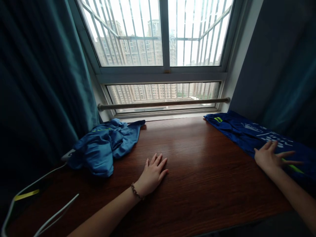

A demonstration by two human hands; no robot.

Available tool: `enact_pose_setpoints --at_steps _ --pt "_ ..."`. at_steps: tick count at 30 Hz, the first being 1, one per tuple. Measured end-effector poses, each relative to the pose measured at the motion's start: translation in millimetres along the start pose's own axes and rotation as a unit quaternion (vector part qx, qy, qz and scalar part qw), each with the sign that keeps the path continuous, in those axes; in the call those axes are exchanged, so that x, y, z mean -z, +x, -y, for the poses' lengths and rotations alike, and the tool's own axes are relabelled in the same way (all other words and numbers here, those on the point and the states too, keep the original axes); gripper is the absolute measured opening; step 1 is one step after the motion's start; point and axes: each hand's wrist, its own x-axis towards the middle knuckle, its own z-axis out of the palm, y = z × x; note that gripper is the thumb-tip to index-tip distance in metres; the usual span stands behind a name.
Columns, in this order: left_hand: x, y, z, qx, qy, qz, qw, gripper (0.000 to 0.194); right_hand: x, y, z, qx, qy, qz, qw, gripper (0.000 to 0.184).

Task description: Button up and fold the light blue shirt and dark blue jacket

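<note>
My left hand [152, 173] lies flat and open on the dark wooden sill [197, 154], fingers pointing toward the window; a bead bracelet circles its wrist. It holds nothing. My right hand [270, 155] rests open with fingers spread on a dark blue garment [249, 131] with white print and yellow-green stripes, laid out flat along the right side. A crumpled lighter blue garment [106, 144] sits in a heap at the left, a short way from my left hand.
A wooden rail [163, 103] runs across the barred window [163, 36]. Teal curtains [41, 82] hang on both sides. White cables [29, 191] and a small white device lie at the lower left.
</note>
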Motion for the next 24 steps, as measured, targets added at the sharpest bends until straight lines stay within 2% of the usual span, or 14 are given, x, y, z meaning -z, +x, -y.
enact_pose_setpoints --at_steps 1,2,3,7,10,13,15,17,19,22,24 --pt "1.1 -0.6 -0.2 -0.001 -0.003 0.003 1.000 0.047 2.9 -4.8 17.1 -0.019 -0.007 -0.046 0.999 0.064" --pt "1.9 -1.2 -0.3 -0.002 -0.005 0.005 1.000 0.047 7.0 -9.4 38.3 0.006 -0.006 -0.068 0.998 0.061" --pt "2.5 -1.6 -0.3 -0.004 -0.006 0.007 1.000 0.047 12.1 -13.6 63.1 0.058 0.006 -0.073 0.996 0.059" --pt "3.0 0.2 3.4 -0.003 -0.004 0.009 1.000 0.047 28.9 -23.6 170.6 0.275 0.082 -0.037 0.957 0.052" --pt "5.1 6.7 17.8 0.026 0.019 -0.017 0.999 0.047 24.6 -28.3 223.5 0.367 0.118 0.002 0.923 0.045" --pt "9.1 13.8 49.5 0.131 0.097 -0.115 0.980 0.050 9.8 -33.5 237.0 0.414 0.143 0.019 0.899 0.044" --pt "10.3 15.7 79.6 0.227 0.167 -0.175 0.943 0.053 -1.3 -35.3 231.0 0.423 0.160 0.028 0.891 0.044" --pt "9.2 15.0 112.2 0.313 0.203 -0.178 0.910 0.050 -11.7 -34.2 221.5 0.408 0.173 0.033 0.896 0.045" --pt "6.6 13.9 140.9 0.366 0.193 -0.138 0.900 0.037 -20.9 -31.3 214.3 0.386 0.186 0.040 0.903 0.045" --pt "4.0 15.0 159.9 0.361 0.157 -0.097 0.914 0.026 -31.9 -28.2 210.8 0.383 0.210 0.068 0.897 0.044" --pt "4.8 16.9 147.9 0.310 0.122 -0.110 0.936 0.026 -37.1 -28.4 211.6 0.385 0.226 0.080 0.891 0.044"
